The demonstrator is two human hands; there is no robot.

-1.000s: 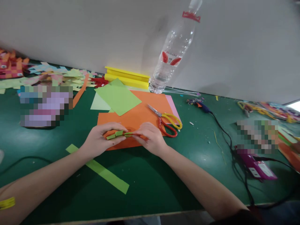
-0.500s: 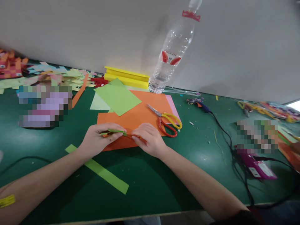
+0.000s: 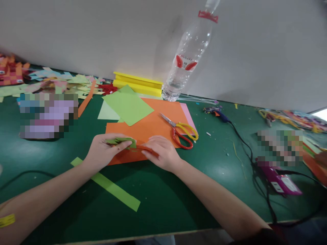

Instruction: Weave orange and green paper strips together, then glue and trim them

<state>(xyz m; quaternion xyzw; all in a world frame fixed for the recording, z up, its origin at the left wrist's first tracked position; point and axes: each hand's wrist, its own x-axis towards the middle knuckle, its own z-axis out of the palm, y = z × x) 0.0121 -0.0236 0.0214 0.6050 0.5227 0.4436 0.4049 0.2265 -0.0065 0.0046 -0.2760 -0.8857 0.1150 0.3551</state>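
Note:
My left hand (image 3: 103, 149) pinches a folded green paper piece (image 3: 122, 141) between thumb and fingers. An orange paper strip (image 3: 144, 147) runs from that piece to my right hand (image 3: 163, 153), whose fingers are closed on it. Both hands are just above an orange paper sheet (image 3: 120, 127). On the sheet, right of the hands, lie scissors (image 3: 182, 133) with one yellow and one red handle. A flat green strip (image 3: 116, 190) lies on the table, partly under my left forearm. Behind my hands a light green square of paper (image 3: 129, 105) overlaps the orange paper.
A clear plastic bottle (image 3: 187, 51) stands against the grey wall beside a folded yellow piece (image 3: 138, 83). Paper scraps (image 3: 76, 85) are heaped at the back left. To the right lie a dark blue tool with a cord (image 3: 222, 116) and a purple box (image 3: 278, 178).
My right fingers have loosened and shifted slightly along the orange strip, showing more of it. The green piece has turned a little in my left hand, with more of its face visible.

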